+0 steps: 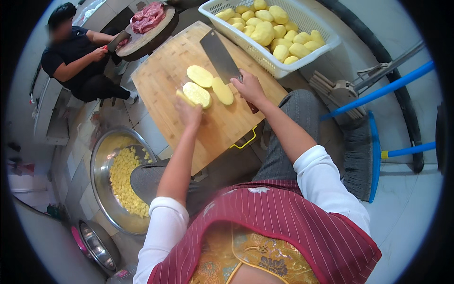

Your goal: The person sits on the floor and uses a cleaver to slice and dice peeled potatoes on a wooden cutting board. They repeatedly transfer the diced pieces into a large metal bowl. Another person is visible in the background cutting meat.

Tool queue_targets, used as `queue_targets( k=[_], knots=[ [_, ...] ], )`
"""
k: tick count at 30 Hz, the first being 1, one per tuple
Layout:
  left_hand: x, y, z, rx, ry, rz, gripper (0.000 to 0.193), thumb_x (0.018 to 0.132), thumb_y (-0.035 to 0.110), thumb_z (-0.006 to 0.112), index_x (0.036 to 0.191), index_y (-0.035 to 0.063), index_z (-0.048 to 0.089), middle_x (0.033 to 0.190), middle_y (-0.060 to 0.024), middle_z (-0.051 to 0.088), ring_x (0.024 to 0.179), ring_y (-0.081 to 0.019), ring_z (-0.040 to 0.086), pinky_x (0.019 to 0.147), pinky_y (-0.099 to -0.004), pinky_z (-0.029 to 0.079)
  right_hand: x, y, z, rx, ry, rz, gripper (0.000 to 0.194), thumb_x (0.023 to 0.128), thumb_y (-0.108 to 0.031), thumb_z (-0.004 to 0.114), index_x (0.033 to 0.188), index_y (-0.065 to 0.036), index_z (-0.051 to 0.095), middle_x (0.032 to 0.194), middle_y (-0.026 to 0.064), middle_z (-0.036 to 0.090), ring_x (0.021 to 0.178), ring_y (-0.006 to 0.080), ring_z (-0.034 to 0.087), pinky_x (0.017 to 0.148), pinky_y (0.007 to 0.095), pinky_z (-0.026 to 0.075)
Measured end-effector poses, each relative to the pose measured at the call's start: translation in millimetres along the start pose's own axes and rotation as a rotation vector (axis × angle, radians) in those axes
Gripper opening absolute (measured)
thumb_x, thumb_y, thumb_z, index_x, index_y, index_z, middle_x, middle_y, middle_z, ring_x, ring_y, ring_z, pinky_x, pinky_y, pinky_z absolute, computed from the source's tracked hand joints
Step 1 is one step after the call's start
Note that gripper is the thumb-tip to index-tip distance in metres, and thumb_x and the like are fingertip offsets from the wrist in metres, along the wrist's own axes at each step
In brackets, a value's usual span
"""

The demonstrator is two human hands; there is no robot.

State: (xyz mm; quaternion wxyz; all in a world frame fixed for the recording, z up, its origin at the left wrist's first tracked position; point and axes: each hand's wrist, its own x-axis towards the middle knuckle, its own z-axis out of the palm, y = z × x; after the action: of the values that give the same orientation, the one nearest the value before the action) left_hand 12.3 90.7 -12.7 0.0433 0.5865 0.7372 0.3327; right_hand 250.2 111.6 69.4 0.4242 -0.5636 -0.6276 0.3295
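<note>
My right hand [251,87] grips the handle of a cleaver [220,55], its wide blade slanting up and away over the wooden cutting board [161,76]. Blurred by motion, my left hand [189,113] holds a thin potato slice [185,98] on edge. Right beside that slice is a wet-looking cut potato piece [197,94], near my left fingertips. Two more peeled potato slices lie flat on the board: one behind [200,76], and another slice [223,91] closer to my right hand.
Behind the board stands a white plastic basket [305,65] of peeled potatoes. A steel basin [103,198] with diced potato sits by my left knee. A broom [358,159] is at right. At far left a person [76,56] holds another cleaver by a round block [156,37] with raw meat.
</note>
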Motion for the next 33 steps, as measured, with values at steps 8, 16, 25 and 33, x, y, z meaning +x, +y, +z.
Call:
queue_targets(
  k=[8,16,25,33],
  knots=[
    [15,30,-63,0.375,-0.390,-0.148,0.081,0.078,0.020,0.067,0.145,0.0003,0.028,0.123,-0.0304,0.040,0.096,-0.0457,0.059,0.085,-0.0452,0.052,11,-6,13,-0.075,-0.100,-0.077,0.032,0.085,-0.024,0.062,0.106,0.000,0.061,0.063,0.0151,0.061,0.055,0.0276,0.062,0.057,0.0379,0.051],
    [-55,1,-89,0.197,-0.458,0.132,0.073,0.072,0.027,0.082,0.132,0.0049,0.046,0.130,-0.0216,0.042,0.106,-0.0397,0.057,0.089,-0.0451,0.050,-30,-11,38,-0.297,-0.399,-0.048,0.023,0.083,-0.019,0.058,0.097,-0.001,0.060,0.086,0.0257,0.065,0.084,0.0421,0.064,0.075,0.0501,0.051],
    [-59,-10,-59,-0.003,-0.204,0.273,0.054,0.068,0.018,0.082,0.115,0.0072,0.058,0.120,-0.0147,0.052,0.111,-0.0349,0.050,0.093,-0.0441,0.045,-45,-21,39,-0.519,-0.350,-0.049,0.022,0.085,-0.018,0.057,0.099,-0.002,0.059,0.079,0.0247,0.065,0.076,0.0430,0.064,0.071,0.0514,0.052],
    [-46,-23,-59,-0.061,-0.236,0.379,0.056,0.066,0.021,0.084,0.114,0.0055,0.059,0.120,-0.0169,0.052,0.112,-0.0376,0.047,0.096,-0.0464,0.041,-84,-52,52,-0.661,-0.444,-0.211,0.012,0.086,-0.012,0.053,0.093,-0.002,0.056,0.070,0.0208,0.065,0.067,0.0376,0.067,0.060,0.0479,0.053]
  ],
)
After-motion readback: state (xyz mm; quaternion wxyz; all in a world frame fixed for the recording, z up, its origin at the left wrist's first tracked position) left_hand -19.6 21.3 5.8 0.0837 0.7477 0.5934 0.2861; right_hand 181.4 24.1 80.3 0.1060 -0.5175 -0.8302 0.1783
